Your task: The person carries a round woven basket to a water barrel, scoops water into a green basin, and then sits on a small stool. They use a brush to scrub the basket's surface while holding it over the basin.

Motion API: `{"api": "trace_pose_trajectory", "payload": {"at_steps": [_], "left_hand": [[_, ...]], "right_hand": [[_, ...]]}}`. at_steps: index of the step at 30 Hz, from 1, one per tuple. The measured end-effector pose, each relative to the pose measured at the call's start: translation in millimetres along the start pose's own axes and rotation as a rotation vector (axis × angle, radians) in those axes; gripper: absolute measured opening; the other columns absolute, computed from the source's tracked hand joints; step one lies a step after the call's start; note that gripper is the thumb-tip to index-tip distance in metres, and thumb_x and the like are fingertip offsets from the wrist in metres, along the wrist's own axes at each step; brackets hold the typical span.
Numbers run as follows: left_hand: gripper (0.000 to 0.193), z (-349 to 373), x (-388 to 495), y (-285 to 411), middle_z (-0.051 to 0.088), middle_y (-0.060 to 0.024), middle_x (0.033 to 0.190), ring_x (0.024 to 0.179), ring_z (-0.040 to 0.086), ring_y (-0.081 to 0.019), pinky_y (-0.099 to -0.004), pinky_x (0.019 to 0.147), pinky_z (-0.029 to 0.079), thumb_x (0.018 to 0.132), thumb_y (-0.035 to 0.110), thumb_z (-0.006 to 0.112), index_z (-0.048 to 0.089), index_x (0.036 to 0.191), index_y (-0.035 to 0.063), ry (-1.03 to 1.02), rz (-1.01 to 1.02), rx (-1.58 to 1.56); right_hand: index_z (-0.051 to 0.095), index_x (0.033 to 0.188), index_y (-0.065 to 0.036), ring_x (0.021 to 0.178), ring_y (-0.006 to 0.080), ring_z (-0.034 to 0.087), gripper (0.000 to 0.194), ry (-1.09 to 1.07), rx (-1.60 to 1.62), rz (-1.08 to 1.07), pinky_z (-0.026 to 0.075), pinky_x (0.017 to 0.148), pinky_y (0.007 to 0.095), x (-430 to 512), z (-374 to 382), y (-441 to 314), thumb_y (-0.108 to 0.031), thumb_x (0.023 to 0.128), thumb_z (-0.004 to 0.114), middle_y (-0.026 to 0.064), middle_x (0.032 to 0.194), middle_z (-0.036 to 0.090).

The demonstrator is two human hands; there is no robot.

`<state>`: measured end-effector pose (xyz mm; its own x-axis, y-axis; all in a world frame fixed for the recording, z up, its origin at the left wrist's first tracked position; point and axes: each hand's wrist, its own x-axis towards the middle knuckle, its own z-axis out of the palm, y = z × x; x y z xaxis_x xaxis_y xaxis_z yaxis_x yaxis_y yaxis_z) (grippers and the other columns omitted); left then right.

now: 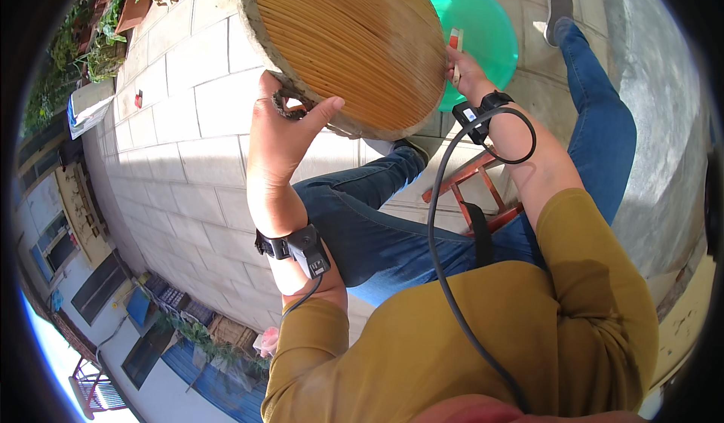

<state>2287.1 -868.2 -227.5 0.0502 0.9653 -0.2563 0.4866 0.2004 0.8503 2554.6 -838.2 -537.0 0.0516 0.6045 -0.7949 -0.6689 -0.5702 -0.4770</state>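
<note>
A large round tray of wooden stalks or slats [345,44] with a rough grey rim is held up tilted before me. My left hand [283,123] grips that rim at its near left side, thumb over the edge, by a dark loop [288,105]. At the tray's right edge, my right hand [466,72] holds a small brush-like tool [457,55] with red and cream parts. Its working side is hidden. Behind the tray stands a translucent green plastic basin [492,27], partly covered by it.
Beneath me is a red wooden stool [481,188] on the paved ground [186,157]. A small red object [138,99] lies to the left, near an open box [90,106] and potted plants [107,44]. A black cable [435,242] runs from my right wrist across my torso.
</note>
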Motion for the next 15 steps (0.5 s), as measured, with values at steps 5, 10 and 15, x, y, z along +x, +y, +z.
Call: {"api": "trace_pose_trajectory", "payload": {"at_steps": [5,10,15], "left_hand": [[0.090,-22.5,10.8,-15.5,0.045,-0.0244,0.125,0.116,0.046,-0.0308,-0.0422,0.092,0.043,0.080,0.066,0.044,0.032,0.127,-0.0095,-0.037,0.148,-0.377],[0.055,-35.1,45.3,-22.1,0.060,-0.0168,0.097,0.087,0.061,-0.0204,-0.0323,0.076,0.050,0.089,0.045,0.047,0.047,0.113,-0.0047,0.129,-0.123,-0.326],[0.023,-27.5,45.9,-14.8,0.061,-0.0094,0.087,0.074,0.059,-0.0144,-0.0252,0.066,0.048,0.088,0.019,0.054,0.055,0.099,-0.0010,0.211,-0.215,-0.254]], "right_hand": [[0.044,0.107,-0.008,0.060,0.0130,0.054,0.033,-0.020,-0.094,-0.054,0.040,0.041,0.0228,14.5,-1.4,9.7,-0.010,0.080,0.064,0.0047,0.083,0.053],[0.042,0.114,-0.007,0.062,0.0141,0.057,0.042,0.012,-0.040,-0.052,0.040,0.041,0.0233,26.6,0.7,2.5,-0.002,0.077,0.062,0.0065,0.085,0.054],[0.034,0.131,-0.011,0.065,0.0147,0.059,0.059,-0.115,-0.224,-0.079,0.041,0.042,0.0261,33.7,10.8,-18.0,-0.006,0.079,0.060,0.0091,0.088,0.057]]}}
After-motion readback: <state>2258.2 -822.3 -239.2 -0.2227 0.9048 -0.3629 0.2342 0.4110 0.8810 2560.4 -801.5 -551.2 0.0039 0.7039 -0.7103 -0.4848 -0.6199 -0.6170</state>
